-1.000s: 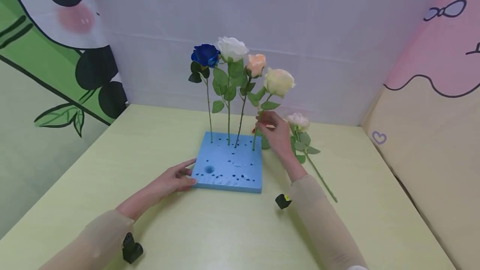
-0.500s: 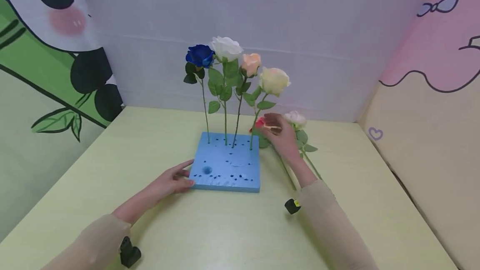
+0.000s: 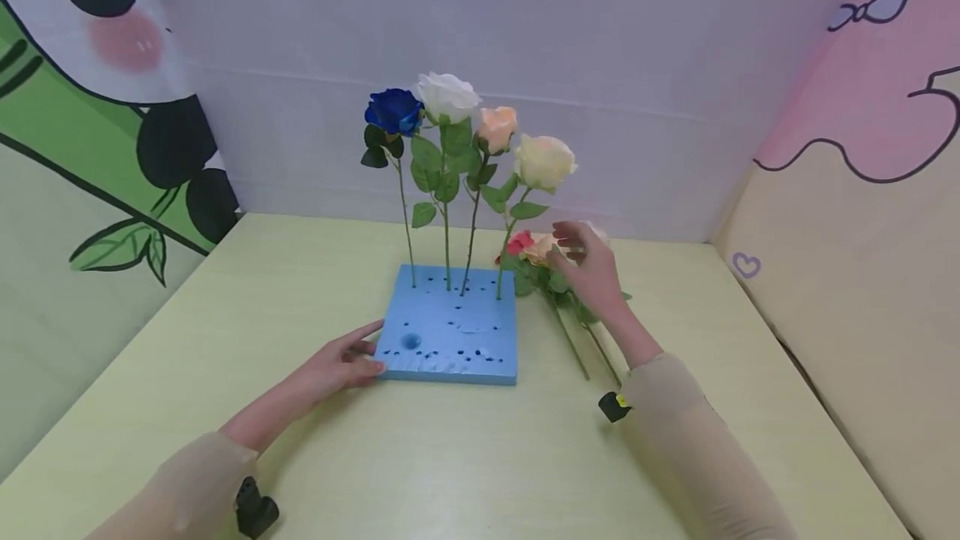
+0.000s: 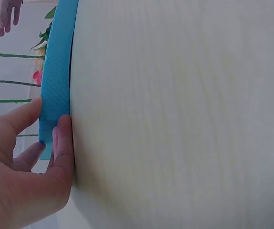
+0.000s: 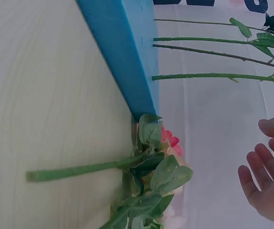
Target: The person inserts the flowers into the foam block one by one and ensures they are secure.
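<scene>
A blue foam board [image 3: 435, 365] pierced with small holes lies flat on the table. My left hand [image 3: 341, 365] grips its near left corner, thumb and fingers on either side of the edge in the left wrist view. Upright along the board's back part stand a blue rose [image 3: 393, 112], a white rose [image 3: 447, 97], a peach rose [image 3: 498, 128] and a cream rose [image 3: 545, 163]. Holding nothing, my right hand [image 3: 592, 273] hovers with loosely bent fingers right of the cream rose. It overlaps the lying flowers in the head view and partly hides them.
Beside the board's right edge lie a red flower [image 3: 520, 242], a peach flower [image 3: 540, 250] and a pale pink rose [image 3: 598, 233], their green stems [image 3: 570, 340] pointing toward me. A pale cloth wall [image 3: 637, 148] rises behind the table [image 3: 420, 457].
My right hand has let go of the cream rose's stem and moved right, over the lying flowers. The cream rose stays upright. My left hand keeps its hold on the board.
</scene>
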`<action>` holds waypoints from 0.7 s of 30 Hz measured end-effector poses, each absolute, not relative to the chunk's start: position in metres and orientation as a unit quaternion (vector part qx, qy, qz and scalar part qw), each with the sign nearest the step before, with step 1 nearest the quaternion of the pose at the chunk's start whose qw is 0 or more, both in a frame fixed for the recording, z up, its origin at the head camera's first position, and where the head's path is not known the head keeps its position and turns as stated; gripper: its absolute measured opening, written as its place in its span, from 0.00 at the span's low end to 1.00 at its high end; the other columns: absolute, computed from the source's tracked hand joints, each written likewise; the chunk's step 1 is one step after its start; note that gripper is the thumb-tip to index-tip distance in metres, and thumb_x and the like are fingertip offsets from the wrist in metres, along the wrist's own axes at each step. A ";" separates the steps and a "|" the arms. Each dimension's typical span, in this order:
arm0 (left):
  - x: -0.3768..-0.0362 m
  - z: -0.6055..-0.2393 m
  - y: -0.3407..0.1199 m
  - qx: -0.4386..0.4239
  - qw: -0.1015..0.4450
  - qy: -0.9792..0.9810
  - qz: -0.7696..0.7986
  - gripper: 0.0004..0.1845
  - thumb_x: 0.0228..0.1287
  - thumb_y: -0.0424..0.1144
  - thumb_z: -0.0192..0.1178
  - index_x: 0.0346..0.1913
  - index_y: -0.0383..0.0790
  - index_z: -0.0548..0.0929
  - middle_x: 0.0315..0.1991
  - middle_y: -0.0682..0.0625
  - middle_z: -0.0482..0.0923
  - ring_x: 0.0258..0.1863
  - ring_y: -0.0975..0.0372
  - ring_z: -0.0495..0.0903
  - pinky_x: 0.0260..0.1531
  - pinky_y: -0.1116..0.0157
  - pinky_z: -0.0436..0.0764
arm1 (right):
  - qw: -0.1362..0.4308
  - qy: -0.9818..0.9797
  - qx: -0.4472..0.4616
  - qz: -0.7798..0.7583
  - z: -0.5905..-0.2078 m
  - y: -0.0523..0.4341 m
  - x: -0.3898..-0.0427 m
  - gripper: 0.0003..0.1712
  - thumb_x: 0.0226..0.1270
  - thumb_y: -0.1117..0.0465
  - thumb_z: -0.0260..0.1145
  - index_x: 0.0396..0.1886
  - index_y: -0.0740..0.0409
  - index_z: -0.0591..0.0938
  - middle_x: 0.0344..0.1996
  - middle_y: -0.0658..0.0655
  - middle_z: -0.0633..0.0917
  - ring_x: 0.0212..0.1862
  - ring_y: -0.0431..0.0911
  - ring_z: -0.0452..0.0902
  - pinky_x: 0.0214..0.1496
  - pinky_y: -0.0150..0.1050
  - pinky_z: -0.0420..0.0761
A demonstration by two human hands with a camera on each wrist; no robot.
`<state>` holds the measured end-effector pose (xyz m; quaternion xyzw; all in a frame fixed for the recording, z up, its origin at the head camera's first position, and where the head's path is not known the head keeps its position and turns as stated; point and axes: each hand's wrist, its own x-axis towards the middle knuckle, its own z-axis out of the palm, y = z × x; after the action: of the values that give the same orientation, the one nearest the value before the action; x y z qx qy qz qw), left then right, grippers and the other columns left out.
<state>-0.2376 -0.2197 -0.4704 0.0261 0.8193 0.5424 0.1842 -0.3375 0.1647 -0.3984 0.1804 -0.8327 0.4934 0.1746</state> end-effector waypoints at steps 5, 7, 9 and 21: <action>-0.236 -0.471 -0.220 0.020 0.184 0.821 0.541 0.43 0.65 0.44 0.65 0.78 0.49 0.55 0.64 0.36 0.66 0.54 0.53 0.74 0.53 0.63 0.85 | 0.177 -0.852 0.176 0.459 -0.399 0.181 -0.339 0.27 0.66 0.67 0.67 0.64 0.60 0.74 0.58 0.63 0.80 0.59 0.58 0.78 0.61 0.54 0.80; -0.235 -0.470 -0.219 0.019 0.185 0.821 0.539 0.43 0.65 0.45 0.65 0.78 0.49 0.55 0.64 0.36 0.66 0.54 0.53 0.74 0.53 0.63 0.85 | 0.175 -0.858 0.173 0.450 -0.400 0.187 -0.338 0.28 0.66 0.67 0.67 0.66 0.60 0.73 0.58 0.64 0.80 0.59 0.59 0.77 0.61 0.56 0.80; -0.235 -0.469 -0.218 0.021 0.186 0.821 0.539 0.43 0.65 0.45 0.65 0.79 0.49 0.54 0.65 0.36 0.66 0.54 0.53 0.74 0.54 0.63 0.84 | 0.174 -0.863 0.168 0.443 -0.401 0.194 -0.337 0.30 0.66 0.68 0.67 0.67 0.60 0.72 0.58 0.65 0.80 0.59 0.61 0.77 0.61 0.56 0.80; -0.235 -0.467 -0.218 0.021 0.185 0.821 0.540 0.42 0.66 0.44 0.64 0.79 0.49 0.54 0.65 0.35 0.66 0.54 0.53 0.74 0.53 0.64 0.85 | 0.161 -0.888 0.153 0.403 -0.418 0.226 -0.334 0.31 0.67 0.66 0.65 0.69 0.62 0.69 0.59 0.66 0.79 0.60 0.62 0.75 0.60 0.60 0.78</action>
<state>-0.2348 -0.2179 -0.4672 0.0213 0.8210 0.5399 0.1845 -0.3344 0.2264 -0.4176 0.1531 -0.8878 0.4030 0.1612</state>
